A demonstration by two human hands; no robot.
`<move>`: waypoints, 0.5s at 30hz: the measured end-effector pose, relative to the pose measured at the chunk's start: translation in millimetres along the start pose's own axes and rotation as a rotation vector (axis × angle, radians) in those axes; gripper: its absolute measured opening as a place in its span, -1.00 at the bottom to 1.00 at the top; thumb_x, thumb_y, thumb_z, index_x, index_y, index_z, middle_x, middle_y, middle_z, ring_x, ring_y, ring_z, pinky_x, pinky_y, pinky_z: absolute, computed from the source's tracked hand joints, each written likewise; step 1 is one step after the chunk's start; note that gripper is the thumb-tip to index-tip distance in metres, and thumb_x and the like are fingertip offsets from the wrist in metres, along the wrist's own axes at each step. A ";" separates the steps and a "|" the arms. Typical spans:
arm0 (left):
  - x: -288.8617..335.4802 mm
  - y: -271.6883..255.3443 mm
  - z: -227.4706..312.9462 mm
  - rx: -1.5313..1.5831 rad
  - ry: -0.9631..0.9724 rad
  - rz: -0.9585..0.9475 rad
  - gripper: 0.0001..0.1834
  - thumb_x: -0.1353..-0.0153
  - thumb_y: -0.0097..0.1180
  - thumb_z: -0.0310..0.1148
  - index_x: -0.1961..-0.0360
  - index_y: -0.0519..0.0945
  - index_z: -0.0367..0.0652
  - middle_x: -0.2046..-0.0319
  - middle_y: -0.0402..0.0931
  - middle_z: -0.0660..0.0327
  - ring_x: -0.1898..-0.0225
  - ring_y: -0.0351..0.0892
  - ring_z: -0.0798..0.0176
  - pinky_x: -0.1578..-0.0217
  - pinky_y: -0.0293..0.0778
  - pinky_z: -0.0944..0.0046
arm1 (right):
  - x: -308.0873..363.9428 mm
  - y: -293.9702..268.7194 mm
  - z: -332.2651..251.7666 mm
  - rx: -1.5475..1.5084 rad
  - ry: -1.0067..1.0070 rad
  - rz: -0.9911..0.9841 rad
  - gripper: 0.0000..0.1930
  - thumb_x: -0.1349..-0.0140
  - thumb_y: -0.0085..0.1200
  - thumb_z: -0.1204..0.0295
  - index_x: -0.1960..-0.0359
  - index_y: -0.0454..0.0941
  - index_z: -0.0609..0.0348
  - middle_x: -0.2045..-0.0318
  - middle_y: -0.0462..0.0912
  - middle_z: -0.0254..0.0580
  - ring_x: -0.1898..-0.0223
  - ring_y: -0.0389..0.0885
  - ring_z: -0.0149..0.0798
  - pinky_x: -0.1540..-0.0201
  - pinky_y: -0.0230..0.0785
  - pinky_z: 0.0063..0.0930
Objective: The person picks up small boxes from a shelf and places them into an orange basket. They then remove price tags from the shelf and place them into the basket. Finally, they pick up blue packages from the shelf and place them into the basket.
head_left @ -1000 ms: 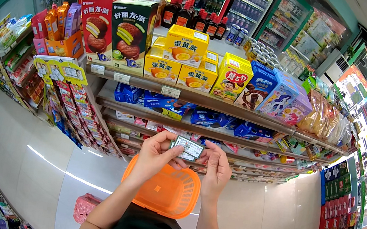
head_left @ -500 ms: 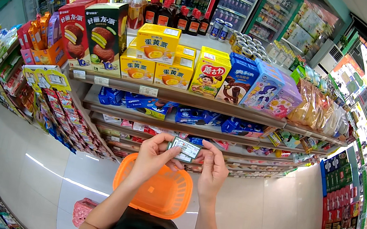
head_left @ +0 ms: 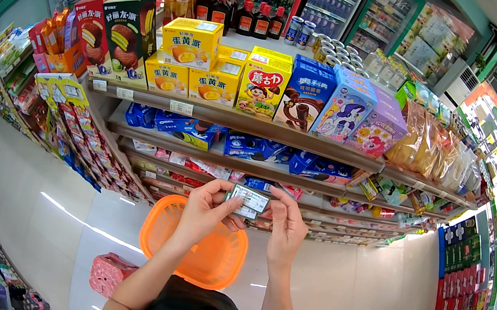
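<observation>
My left hand [head_left: 208, 209] grips a small white price tag [head_left: 246, 202] with a dark green border. The thumb lies across its face, and the fingers are behind it. My right hand [head_left: 286, 226] is closed, its thumb and bent fingers at the tag's right edge. Both hands are in front of the lower shelves. Below them an orange plastic basket [head_left: 193, 252] appears with nothing seen inside; my left forearm covers part of it.
Ahead stands a shelf unit whose top holds yellow pie boxes [head_left: 190, 42], a blue biscuit box [head_left: 306, 92], dark bottles [head_left: 262, 20] and bagged bread [head_left: 421, 141]. Blue packets [head_left: 250, 147] lie one shelf lower. A pink object [head_left: 110, 274] is on the floor, left of my left forearm.
The view has shifted, so the boxes on top and the basket appear further left. Both hands stay at the tag, which tilts slightly differently.
</observation>
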State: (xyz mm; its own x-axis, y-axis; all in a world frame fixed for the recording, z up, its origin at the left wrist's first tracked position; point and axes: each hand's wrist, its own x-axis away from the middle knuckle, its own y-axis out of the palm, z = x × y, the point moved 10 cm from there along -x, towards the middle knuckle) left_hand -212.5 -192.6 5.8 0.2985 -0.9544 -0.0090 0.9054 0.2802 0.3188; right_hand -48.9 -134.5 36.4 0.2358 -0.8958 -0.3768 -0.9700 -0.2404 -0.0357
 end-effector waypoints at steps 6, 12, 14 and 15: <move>-2.6 20.2 -15.4 -0.016 -0.011 0.015 -0.81 -0.42 0.16 -0.49 0.02 0.52 -0.33 0.32 0.72 0.09 0.43 0.78 0.25 0.50 0.68 0.40 | -7.4 -24.4 9.9 -0.063 0.032 0.001 -0.67 -0.60 -0.10 0.30 -0.09 0.64 0.26 0.35 0.69 -0.29 0.33 0.62 -0.48 0.23 0.56 -0.56; -12.7 30.9 -19.7 -0.019 -0.018 0.007 -0.82 -0.42 0.15 -0.49 0.03 0.52 -0.33 0.31 0.72 0.10 0.44 0.78 0.25 0.50 0.68 0.40 | -17.2 -37.3 20.9 -0.067 0.044 -0.016 -0.71 -0.56 -0.05 0.35 -0.09 0.64 0.25 0.36 0.69 -0.30 0.35 0.61 -0.50 0.28 0.53 -0.58; -16.3 31.4 -18.6 -0.025 -0.024 0.013 -0.83 -0.42 0.15 -0.49 0.04 0.52 -0.33 0.31 0.72 0.09 0.45 0.78 0.24 0.50 0.69 0.39 | -20.8 -36.2 22.9 -0.029 0.064 -0.027 -0.74 -0.50 0.07 0.40 -0.09 0.66 0.22 0.35 0.70 -0.31 0.35 0.60 -0.52 0.29 0.52 -0.59; -18.3 29.8 -19.7 -0.031 -0.029 0.017 -0.83 -0.42 0.16 -0.49 0.04 0.52 -0.33 0.31 0.72 0.09 0.45 0.78 0.24 0.50 0.69 0.39 | -22.4 -34.9 23.1 -0.011 0.075 -0.032 -0.75 -0.46 0.12 0.43 -0.09 0.66 0.20 0.34 0.70 -0.32 0.36 0.60 -0.53 0.30 0.52 -0.59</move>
State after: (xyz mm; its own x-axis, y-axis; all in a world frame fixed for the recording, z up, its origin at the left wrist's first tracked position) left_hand -185.0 -164.8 -3.2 0.3059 -0.9518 0.0242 0.9092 0.2995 0.2890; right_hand -21.6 -97.4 24.6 0.2705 -0.9130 -0.3055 -0.9614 -0.2726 -0.0365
